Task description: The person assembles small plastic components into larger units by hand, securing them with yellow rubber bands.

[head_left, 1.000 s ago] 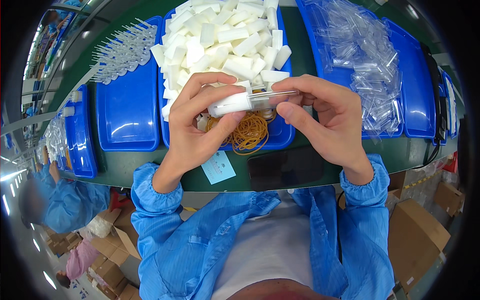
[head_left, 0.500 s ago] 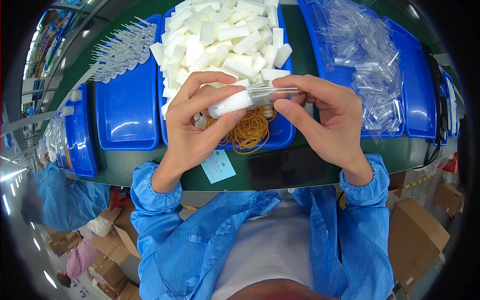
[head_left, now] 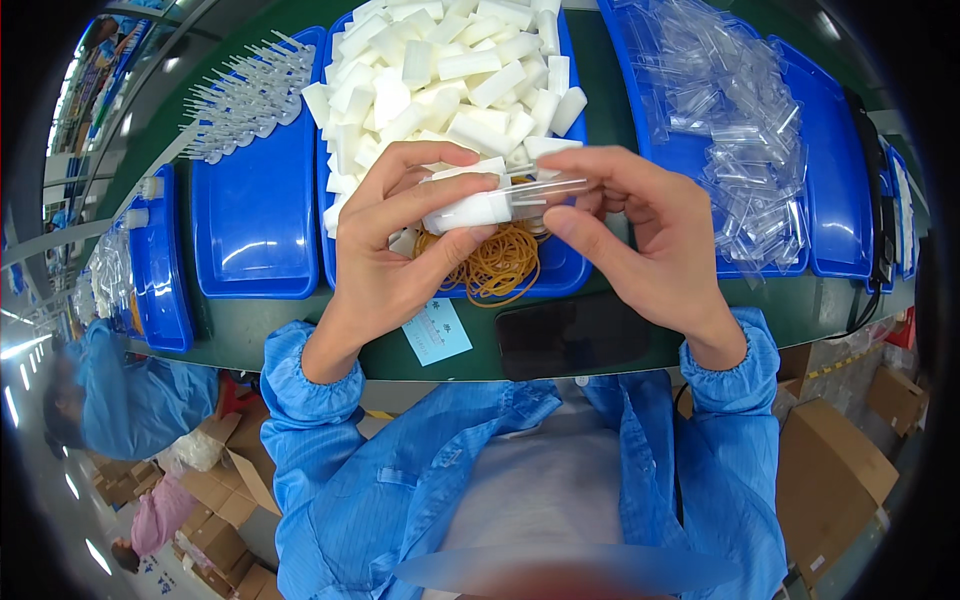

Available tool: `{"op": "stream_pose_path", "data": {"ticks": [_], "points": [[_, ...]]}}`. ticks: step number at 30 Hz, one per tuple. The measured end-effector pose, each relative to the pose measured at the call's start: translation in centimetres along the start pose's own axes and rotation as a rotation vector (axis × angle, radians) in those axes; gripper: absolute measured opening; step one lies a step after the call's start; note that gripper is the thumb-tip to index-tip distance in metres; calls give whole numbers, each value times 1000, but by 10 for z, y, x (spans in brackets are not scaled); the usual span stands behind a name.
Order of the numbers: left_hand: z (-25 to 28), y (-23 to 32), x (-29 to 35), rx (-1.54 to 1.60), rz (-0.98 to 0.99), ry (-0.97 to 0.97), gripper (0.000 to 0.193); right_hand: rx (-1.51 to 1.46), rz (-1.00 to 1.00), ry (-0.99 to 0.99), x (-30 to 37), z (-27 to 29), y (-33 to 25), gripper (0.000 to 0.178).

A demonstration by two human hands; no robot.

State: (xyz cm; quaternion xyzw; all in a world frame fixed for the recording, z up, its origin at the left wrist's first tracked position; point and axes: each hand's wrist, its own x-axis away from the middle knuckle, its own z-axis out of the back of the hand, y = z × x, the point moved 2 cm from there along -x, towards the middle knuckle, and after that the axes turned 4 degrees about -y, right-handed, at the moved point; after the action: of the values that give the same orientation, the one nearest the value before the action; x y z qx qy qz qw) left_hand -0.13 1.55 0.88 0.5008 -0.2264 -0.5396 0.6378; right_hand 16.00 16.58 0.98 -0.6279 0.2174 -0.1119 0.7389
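Note:
My left hand (head_left: 395,220) is closed around a clear plastic tube with a white foam block (head_left: 480,210) inside its left part. The tube's clear end (head_left: 535,197) points right, and thin pale sticks or edges show along it. My right hand (head_left: 645,225) curls its fingers about that clear end, thumb below and index finger above. Its fingers hide the very tip. Below the tube lies a heap of tan rubber bands (head_left: 497,262). Behind my hands, white foam blocks (head_left: 440,85) are piled in a blue tray (head_left: 572,272).
To the left, white stemmed parts (head_left: 255,95) stand in a blue tray (head_left: 255,250). At right, clear plastic tubes (head_left: 745,150) fill another tray (head_left: 625,60). A dark phone (head_left: 570,335) and blue paper slip (head_left: 437,333) lie near the edge. Cardboard boxes (head_left: 830,480) and other people surround the table.
The tube has tilted slightly, its clear end a little higher. My right thumb and fingers have shifted slightly left along it. My left hand has barely moved.

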Motion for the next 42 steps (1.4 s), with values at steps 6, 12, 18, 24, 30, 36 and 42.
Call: {"op": "stream_pose_path", "data": {"ticks": [6, 12, 18, 24, 30, 36, 42], "points": [[11, -4, -1, 283, 1, -25, 40, 305, 200, -11, -4, 11, -9, 29], [13, -11, -1, 625, 139, -60, 47, 328, 323, 27, -6, 15, -12, 34], [5, -10, 3, 626, 158, -57, 52, 487, 409, -21, -5, 9, -18, 36], [1, -9, 2, 738, 192, -156, 47, 545, 505, -2, -5, -5, -18, 35], [8, -11, 1, 832, 263, -141, 43, 758, 406, 25, -10, 25, -25, 31], [7, -8, 0, 659, 291, -27, 29, 1361, 204, 172, -4, 84, -11, 15], [8, -9, 1, 644, 313, -15, 35, 1661, 229, 89, -15, 83, -2, 22]]}}
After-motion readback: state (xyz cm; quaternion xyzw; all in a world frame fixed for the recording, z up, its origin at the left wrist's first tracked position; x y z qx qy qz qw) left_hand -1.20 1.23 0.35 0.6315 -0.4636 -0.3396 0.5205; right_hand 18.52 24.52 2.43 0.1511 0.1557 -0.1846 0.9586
